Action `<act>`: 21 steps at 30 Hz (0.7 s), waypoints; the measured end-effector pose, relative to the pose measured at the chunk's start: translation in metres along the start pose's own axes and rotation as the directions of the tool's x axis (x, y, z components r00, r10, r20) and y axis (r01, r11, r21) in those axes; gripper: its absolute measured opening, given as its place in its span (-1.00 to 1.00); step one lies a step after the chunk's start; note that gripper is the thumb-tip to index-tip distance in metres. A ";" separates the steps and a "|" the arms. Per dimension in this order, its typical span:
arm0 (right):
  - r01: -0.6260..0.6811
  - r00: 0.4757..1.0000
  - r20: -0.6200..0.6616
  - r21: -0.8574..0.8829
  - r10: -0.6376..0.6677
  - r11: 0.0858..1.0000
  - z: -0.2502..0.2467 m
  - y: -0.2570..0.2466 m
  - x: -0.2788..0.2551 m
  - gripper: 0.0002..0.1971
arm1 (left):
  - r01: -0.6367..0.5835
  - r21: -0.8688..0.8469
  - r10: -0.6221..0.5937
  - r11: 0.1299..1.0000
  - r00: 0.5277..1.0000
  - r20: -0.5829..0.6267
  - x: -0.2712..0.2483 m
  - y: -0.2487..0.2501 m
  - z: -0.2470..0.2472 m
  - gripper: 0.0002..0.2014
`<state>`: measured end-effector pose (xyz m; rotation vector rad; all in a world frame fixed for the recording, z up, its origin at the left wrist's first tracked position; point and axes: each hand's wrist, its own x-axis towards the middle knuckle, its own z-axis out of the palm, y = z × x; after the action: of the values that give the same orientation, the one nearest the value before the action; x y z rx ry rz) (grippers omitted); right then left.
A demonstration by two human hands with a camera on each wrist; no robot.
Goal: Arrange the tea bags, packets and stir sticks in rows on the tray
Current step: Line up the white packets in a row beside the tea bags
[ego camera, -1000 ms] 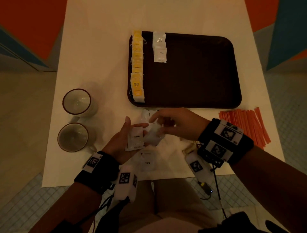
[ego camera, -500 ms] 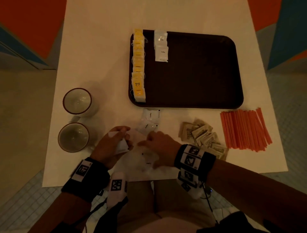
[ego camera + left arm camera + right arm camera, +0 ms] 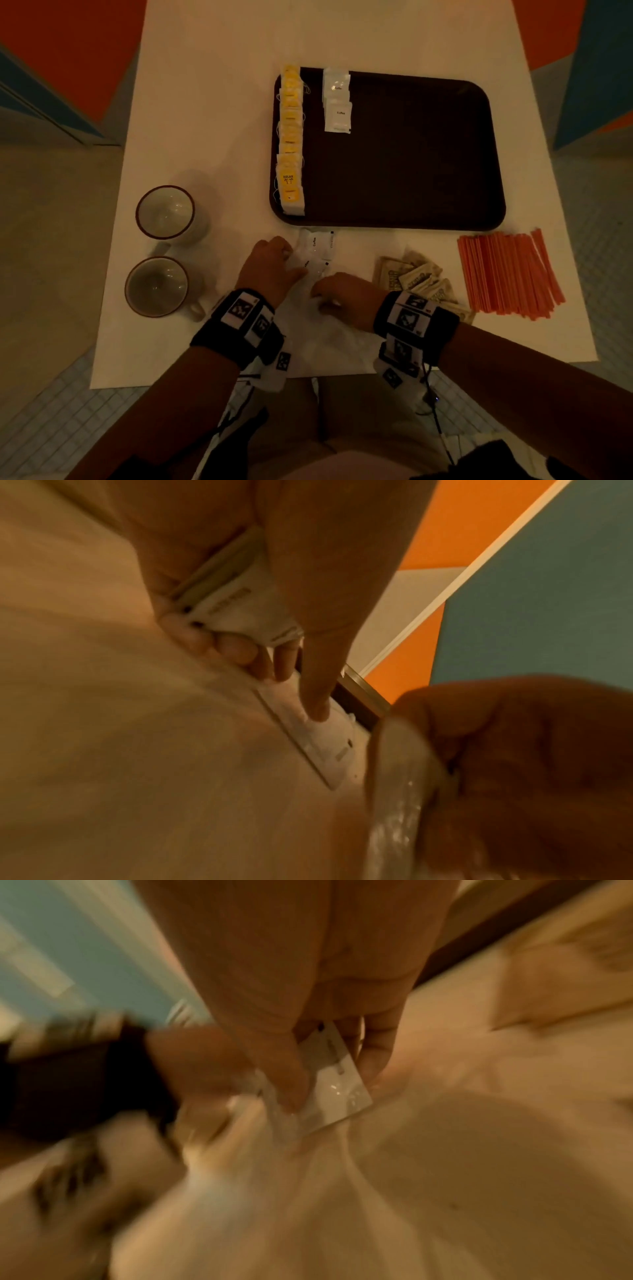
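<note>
A dark brown tray (image 3: 411, 205) carries a row of yellow tea bags (image 3: 290, 137) along its left edge and two white coffee packets (image 3: 337, 102) beside them. More white coffee packets (image 3: 317, 241) lie loose on the table just in front of the tray. My left hand (image 3: 289, 257) grips a small stack of these packets (image 3: 236, 604) in its curled fingers, and one finger presses on a packet lying on the table (image 3: 325, 739). Close beside it, my right hand (image 3: 320, 298) pinches one white packet (image 3: 337, 1096) between thumb and fingers. Brown sugar packets (image 3: 418, 277) and orange stir sticks (image 3: 507, 274) lie to the right.
Two empty mugs (image 3: 166, 212) (image 3: 157, 286) stand on the white table (image 3: 212, 102) left of my hands. The table's front edge runs just behind my wrists. Most of the tray floor right of the packets is bare.
My left hand has moved forward and right to the loose packets near the tray. My right hand drew back from there a second ago and now stays low by the table's front.
</note>
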<state>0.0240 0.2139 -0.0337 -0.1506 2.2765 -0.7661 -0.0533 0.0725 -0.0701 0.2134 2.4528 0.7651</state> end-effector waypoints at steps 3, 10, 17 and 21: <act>-0.128 0.950 -0.243 0.273 0.197 0.953 -0.011 0.012 -0.004 -0.81 | 0.013 0.092 -0.015 0.996 1.000 0.014 0.006 0.005 -0.002 -0.68; -0.151 0.918 -0.357 0.092 0.174 0.984 -0.005 0.014 0.025 -0.72 | -0.028 0.032 0.027 0.999 0.999 0.018 0.003 0.004 -0.006 -0.81; -0.021 0.942 -0.330 0.140 0.066 0.990 -0.010 0.005 0.023 -0.72 | -0.173 -0.284 0.201 0.943 0.977 0.070 -0.001 -0.007 -0.015 -0.85; 0.055 0.907 -0.361 0.609 0.215 0.791 -0.019 0.006 0.011 -0.77 | 0.082 -0.827 0.040 0.556 0.991 0.125 -0.009 -0.001 -0.025 -0.92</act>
<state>0.0042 0.2243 -0.0333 0.4592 2.2569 -1.5666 -0.0597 0.0572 -0.0495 -0.1384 1.6951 1.7469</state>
